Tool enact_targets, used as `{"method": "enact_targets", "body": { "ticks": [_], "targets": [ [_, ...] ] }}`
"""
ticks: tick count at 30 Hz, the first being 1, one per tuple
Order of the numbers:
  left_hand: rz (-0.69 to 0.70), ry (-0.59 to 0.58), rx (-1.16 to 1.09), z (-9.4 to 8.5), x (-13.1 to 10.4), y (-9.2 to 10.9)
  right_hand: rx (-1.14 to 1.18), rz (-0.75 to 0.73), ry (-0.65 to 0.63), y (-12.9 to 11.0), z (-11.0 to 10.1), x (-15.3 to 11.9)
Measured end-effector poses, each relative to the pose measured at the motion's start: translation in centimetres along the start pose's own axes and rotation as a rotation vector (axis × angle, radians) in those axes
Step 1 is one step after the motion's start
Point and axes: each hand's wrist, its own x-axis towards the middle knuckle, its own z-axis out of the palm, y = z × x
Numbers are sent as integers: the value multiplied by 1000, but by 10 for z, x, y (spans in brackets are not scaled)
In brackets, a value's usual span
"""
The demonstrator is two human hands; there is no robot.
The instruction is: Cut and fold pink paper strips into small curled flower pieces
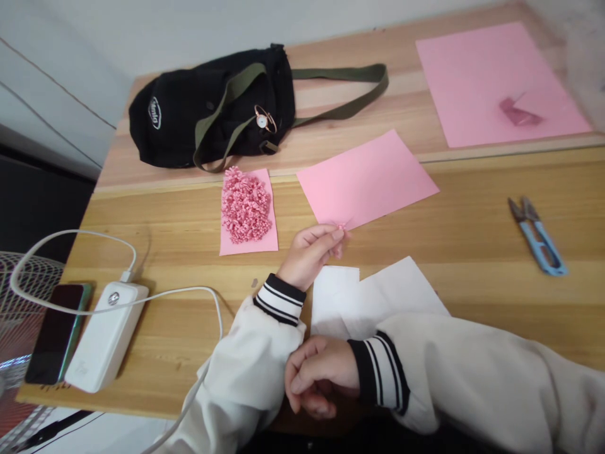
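Observation:
My left hand point(309, 252) is closed in a pinch on a small pink beaded piece point(341, 227), with fine strands showing at the fingertips. It is held over the near corner of a pink paper sheet point(373, 176). To the left, a heap of pink beaded clusters point(246, 207) rests on a smaller pink card point(227, 246). My right hand point(321, 375) is lower down, near the table's front edge, with its fingers curled and the thumb against them. Whatever it may hold is hidden. White paper point(373, 293) lies partly beneath my right sleeve.
A black bag point(174, 113) with a watch point(262, 122) on it lies at the back. Blue thread snips point(539, 239) are on the right, below another pink sheet point(477, 82) bearing a small translucent item point(520, 113). A white power bank point(106, 340), cable and phone point(54, 334) are left.

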Motion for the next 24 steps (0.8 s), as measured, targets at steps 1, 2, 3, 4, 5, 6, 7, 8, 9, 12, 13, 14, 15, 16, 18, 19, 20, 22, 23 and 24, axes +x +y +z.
{"method": "enact_targets", "body": {
  "ticks": [1, 2, 3, 4, 5, 6, 7, 8, 9, 12, 13, 14, 15, 16, 18, 19, 20, 22, 23, 24],
  "targets": [
    [1, -2, 2, 0, 0, 0, 0, 2, -1, 0, 0, 0],
    [3, -5, 3, 0, 0, 0, 0, 4, -4, 0, 0, 0],
    [5, -7, 6, 0, 0, 0, 0, 5, -8, 1, 0, 0],
    [7, -7, 7, 0, 0, 0, 1, 5, -12, 1, -1, 0],
    [8, -8, 7, 0, 0, 0, 3, 4, -16, 2, -1, 0],
    [9, -8, 7, 0, 0, 0, 7, 0, -20, 2, -2, 0],
    [9, -9, 7, 0, 0, 0, 9, -6, -24, 3, -2, 0],
    [10, -11, 8, 0, 0, 0, 11, -11, -26, 4, -3, -1],
    [10, -14, 11, -1, 0, 0, 11, -14, -27, 4, -3, -1],
    [8, -18, 12, -1, 1, -1, 6, -12, -22, 4, -4, -1],
    [9, -16, 9, -1, 1, -1, 5, -7, -17, 3, -4, 0],
    [11, -14, 4, -1, 1, -1, 5, -4, -12, 3, -4, 0],
    [12, -14, 0, -1, 1, -1, 6, -3, -10, 2, -3, 0],
    [14, -13, -3, -1, 1, -1, 7, -4, -11, 2, -3, 0],
    [13, -16, -2, -1, 1, -1, 5, -11, -18, 2, -3, 0],
    [12, -18, 1, -1, 1, -1, 3, -16, -22, 2, -4, 0],
    [12, -20, 5, -1, 1, -1, -1, -19, -25, 3, -4, 0],
    [16, -23, 8, -1, 0, 0, -20, -13, -20, 5, -5, 1],
    [15, -23, 6, 0, 0, 0, -39, -1, -14, 5, -5, 1],
    [14, -21, 4, -1, 0, 0, -70, 21, -3, 6, -3, 2]
  ]
}}
